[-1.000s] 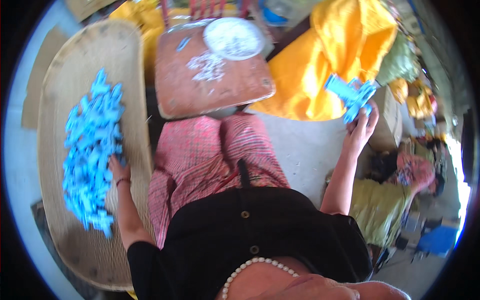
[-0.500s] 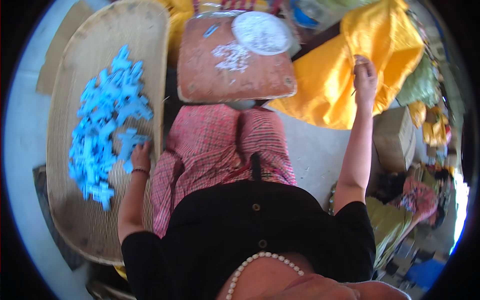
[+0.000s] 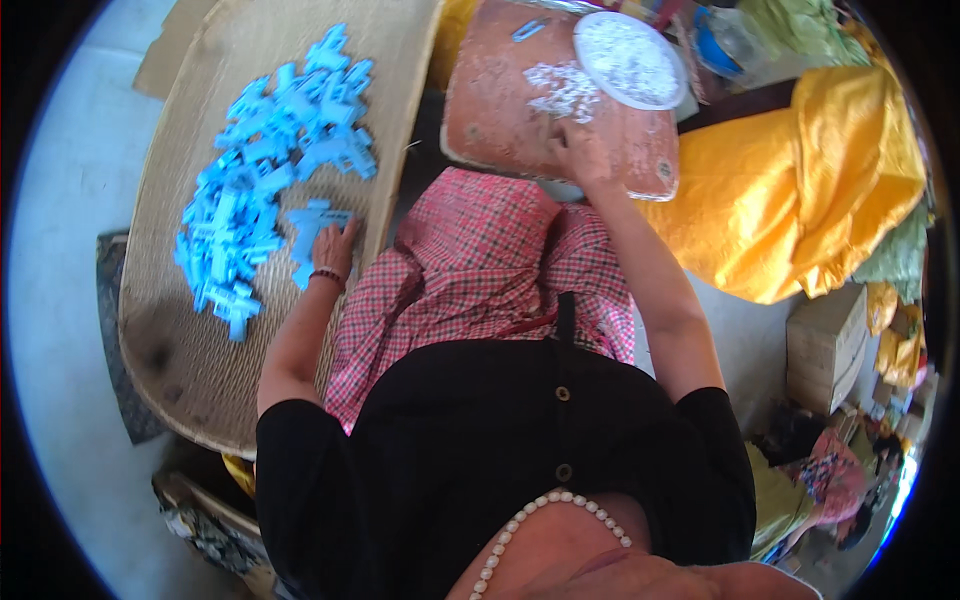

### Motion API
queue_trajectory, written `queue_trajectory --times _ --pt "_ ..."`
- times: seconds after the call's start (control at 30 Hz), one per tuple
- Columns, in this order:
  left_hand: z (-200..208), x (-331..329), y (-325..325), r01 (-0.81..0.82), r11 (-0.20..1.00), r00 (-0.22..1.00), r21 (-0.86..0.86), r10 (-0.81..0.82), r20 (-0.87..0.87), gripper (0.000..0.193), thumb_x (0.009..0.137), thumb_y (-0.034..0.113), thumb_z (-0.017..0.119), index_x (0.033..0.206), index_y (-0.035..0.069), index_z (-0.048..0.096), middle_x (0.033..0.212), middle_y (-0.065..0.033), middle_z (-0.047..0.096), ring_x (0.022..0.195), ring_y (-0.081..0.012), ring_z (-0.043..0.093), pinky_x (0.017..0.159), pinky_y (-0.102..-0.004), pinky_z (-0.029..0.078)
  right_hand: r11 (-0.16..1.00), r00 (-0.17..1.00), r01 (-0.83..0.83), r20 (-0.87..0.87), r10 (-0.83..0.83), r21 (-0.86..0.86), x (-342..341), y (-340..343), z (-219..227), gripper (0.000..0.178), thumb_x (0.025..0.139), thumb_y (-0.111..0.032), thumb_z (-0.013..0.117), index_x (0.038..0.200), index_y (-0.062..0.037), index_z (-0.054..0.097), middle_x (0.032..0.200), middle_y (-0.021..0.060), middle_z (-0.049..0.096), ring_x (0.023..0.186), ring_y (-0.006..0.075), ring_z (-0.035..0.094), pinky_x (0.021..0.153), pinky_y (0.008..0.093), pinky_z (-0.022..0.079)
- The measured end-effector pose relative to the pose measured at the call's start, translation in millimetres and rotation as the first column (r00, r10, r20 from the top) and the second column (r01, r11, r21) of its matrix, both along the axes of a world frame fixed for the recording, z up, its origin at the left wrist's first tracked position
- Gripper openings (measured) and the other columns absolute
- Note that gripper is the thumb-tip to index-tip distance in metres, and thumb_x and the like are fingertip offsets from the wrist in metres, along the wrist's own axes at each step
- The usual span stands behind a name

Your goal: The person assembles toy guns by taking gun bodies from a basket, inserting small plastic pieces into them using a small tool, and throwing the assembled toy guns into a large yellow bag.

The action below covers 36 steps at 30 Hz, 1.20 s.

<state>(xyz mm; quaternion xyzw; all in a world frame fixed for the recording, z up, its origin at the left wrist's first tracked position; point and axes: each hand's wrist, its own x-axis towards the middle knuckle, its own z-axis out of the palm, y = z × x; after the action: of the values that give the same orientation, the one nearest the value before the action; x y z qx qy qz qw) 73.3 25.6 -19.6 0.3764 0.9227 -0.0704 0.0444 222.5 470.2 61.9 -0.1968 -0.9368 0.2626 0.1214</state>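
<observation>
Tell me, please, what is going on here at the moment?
The person's left hand has its fingers on a light-blue pistol-shaped plastic piece, which lies in a woven tray just apart from a heap of similar pieces. The right hand is over a reddish-brown board, at the near edge of some small white pieces; whether it holds one is unclear. A round white dish of more white pieces stands beside them.
</observation>
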Motion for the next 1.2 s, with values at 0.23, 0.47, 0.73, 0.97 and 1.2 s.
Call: queue_trajectory --times 0.23,0.47,0.73,0.97,1.2 --pt "22 5 -13 -0.182 0.938 0.976 0.295 0.136 0.168 0.032 0.075 0.008 0.057 0.107 0.014 0.056 0.092 -0.0103 0.056 0.091 -0.0313 0.054 0.077 -0.0425 0.046 0.994 0.991 0.081 0.1 -0.088 0.072 30 17 1 0.026 0.077 -0.023 0.059 0.099 -0.0082 0.06 0.087 0.0178 0.065 0.082 0.035 0.063 0.074 0.0435 0.049" --pt "33 -30 25 -0.202 0.932 0.979 0.301 0.195 0.053 0.038 0.078 0.021 0.061 0.115 0.013 0.055 0.123 -0.0123 0.047 0.12 -0.0343 0.04 0.093 -0.0442 0.041 0.954 0.956 0.275 0.075 -0.285 0.123 73 45 0 0.023 0.074 -0.022 0.06 0.092 -0.0084 0.063 0.083 0.0117 0.066 0.079 0.0315 0.064 0.072 0.0387 0.049" --pt "-2 -74 84 -0.345 0.905 0.891 -0.25 0.4 0.217 0.06 0.078 0.016 0.061 0.133 0.025 0.038 0.145 -0.0111 0.027 0.136 -0.0359 0.017 0.093 -0.0622 0.036 0.87 0.94 0.33 0.045 -0.338 -0.366 113 44 25 0.017 0.077 -0.012 0.063 0.091 -0.0041 0.061 0.071 0.0036 0.06 0.057 0.0129 0.055 0.052 0.026 0.042" --pt "-1 -93 61 -0.26 0.966 0.954 0.015 0.254 0.157 0.053 0.074 0.02 0.068 0.124 0.021 0.05 0.119 -0.0157 0.048 0.111 -0.0373 0.047 0.089 -0.0446 0.047 0.53 0.897 0.194 -0.069 -0.436 -0.825 168 -6 85 0.008 0.083 -0.004 0.063 0.089 -0.0083 0.06 0.061 -0.0064 0.044 0.044 0.0009 0.031 0.039 0.0178 0.021" --pt "175 1 111 -0.283 0.214 0.903 0.935 -0.27 0.335 0.053 0.071 0.01 0.073 0.12 0.007 0.052 0.113 -0.0137 0.049 0.099 -0.0251 0.055 0.077 -0.0359 0.054 0.519 0.907 0.106 -0.131 -0.399 -0.848 170 -53 114 0.009 0.083 -0.004 0.064 0.09 -0.0084 0.06 0.065 -0.007 0.048 0.048 0.0003 0.033 0.041 0.0181 0.024"
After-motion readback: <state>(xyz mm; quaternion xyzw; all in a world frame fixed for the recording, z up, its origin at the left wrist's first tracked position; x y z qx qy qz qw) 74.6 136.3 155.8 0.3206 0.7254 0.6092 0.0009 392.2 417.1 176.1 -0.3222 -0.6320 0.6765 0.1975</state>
